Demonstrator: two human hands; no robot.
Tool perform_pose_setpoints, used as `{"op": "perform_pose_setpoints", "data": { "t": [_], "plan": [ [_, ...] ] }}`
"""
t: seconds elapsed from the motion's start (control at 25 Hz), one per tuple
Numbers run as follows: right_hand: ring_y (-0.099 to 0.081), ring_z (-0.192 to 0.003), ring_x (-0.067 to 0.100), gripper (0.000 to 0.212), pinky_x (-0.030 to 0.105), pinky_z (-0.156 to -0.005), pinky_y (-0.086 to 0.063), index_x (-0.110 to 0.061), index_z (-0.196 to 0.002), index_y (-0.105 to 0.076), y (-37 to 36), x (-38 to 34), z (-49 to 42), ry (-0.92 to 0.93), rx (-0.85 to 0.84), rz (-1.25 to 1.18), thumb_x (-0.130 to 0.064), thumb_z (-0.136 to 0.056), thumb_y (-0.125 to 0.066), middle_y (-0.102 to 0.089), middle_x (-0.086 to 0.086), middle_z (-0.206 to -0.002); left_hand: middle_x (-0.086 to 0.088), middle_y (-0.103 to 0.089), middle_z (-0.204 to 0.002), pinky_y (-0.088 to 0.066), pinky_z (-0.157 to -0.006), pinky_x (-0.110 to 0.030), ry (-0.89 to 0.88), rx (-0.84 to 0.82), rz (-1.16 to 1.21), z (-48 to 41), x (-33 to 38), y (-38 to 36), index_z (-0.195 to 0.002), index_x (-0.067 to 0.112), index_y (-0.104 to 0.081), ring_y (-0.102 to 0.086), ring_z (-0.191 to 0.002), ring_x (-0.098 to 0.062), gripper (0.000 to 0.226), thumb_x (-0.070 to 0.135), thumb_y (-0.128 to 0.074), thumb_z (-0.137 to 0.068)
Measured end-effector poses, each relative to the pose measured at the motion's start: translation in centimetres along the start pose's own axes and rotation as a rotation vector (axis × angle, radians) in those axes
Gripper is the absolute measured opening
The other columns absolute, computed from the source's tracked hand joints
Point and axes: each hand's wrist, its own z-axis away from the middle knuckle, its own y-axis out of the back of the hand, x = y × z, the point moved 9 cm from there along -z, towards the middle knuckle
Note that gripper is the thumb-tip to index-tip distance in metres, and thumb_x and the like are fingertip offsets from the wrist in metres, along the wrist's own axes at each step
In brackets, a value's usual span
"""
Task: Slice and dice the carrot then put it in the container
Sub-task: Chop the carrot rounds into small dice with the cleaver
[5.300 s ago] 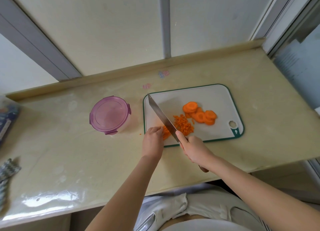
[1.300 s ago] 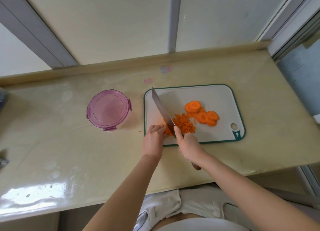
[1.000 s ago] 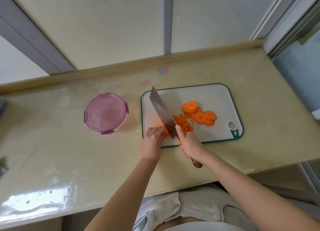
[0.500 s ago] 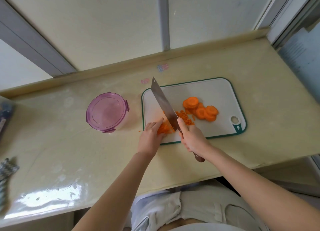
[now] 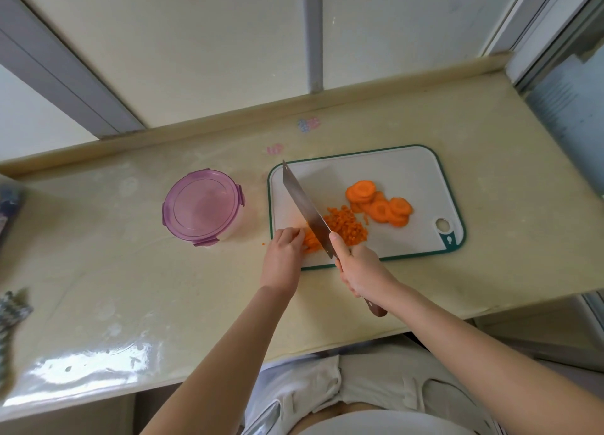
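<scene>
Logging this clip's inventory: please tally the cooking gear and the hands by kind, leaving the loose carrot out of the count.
Cutting board: 1
Knife: 1
Lidded container: 1
Hands: 2, the left hand holding the carrot strips, the right hand gripping the knife
Total: 5

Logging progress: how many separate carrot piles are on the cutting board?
3: round slices toward the right, dice beside the knife, and uncut carrot under the left hand, partly hidden.
</scene>
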Motion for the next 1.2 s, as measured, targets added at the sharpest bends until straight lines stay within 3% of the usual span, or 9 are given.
{"op": "perform_pose_setpoints", "data": {
  "t": [0.16, 0.44, 0.72, 1.04, 1.2],
  "plan": [
    [-0.045, -0.051, 0.022, 0.066, 0.034, -0.063, -0.044, -0.009, -0.058, -0.040, -0.4, 0.2, -0.1, 0.009, 0.017, 0.134, -0.059, -0.096, -0.021, -0.046, 0.006, -0.056, -0.010, -0.058, -0.079, -0.050, -0.061, -0.030, 0.005, 0.013, -0.035, 0.2, 0.2, -0.2, -0.091, 0.003, -0.068, -0.056, -0.073, -0.027, 0.037, -0.011, -0.076, -0.059],
    [-0.045, -0.060, 0.024, 0.059, 0.031, -0.053, -0.032, -0.012, -0.058, -0.036, -1.1, -0.1, -0.6, 0.014, 0.063, 0.250, -0.055, -0.099, -0.026, -0.044, 0.005, -0.059, -0.007, -0.054, -0.073, -0.045, -0.057, -0.025, 0.020, 0.018, -0.009, 0.0, 0.2, -0.1, -0.086, 0.004, -0.069, -0.053, -0.068, -0.024, 0.038, -0.010, -0.079, -0.052],
    [-0.043, -0.051, 0.019, 0.062, 0.029, -0.050, -0.031, -0.011, -0.056, -0.037, -0.6, 0.4, -0.9, 0.015, 0.044, 0.183, -0.055, -0.098, -0.024, -0.043, 0.004, -0.054, -0.006, -0.054, -0.073, -0.046, -0.053, -0.026, 0.036, -0.008, -0.030, 0.0, 0.1, -0.2, -0.093, 0.006, -0.069, -0.053, -0.069, -0.024, 0.045, -0.008, -0.082, -0.052],
    [-0.034, -0.041, 0.014, 0.059, 0.027, -0.045, -0.025, -0.016, -0.056, -0.037, 0.1, 1.3, -1.3, -0.037, 0.027, -0.056, -0.058, -0.097, -0.029, -0.036, -0.005, -0.045, -0.009, -0.057, -0.080, -0.051, -0.056, -0.031, 0.055, -0.051, 0.021, 0.0, 0.0, -0.1, -0.094, 0.005, -0.069, -0.055, -0.077, -0.028, 0.031, -0.009, -0.073, -0.066],
    [-0.032, -0.037, 0.012, 0.059, 0.026, -0.042, -0.024, -0.017, -0.056, -0.034, 1.0, 1.3, -1.0, -0.043, 0.053, -0.100, -0.059, -0.097, -0.029, -0.032, -0.010, -0.038, -0.009, -0.057, -0.091, -0.038, -0.068, -0.024, 0.088, -0.079, 0.031, -0.1, -0.2, -0.1, -0.102, 0.007, -0.067, -0.051, -0.090, -0.026, 0.020, 0.002, -0.063, -0.083]
  ]
}}
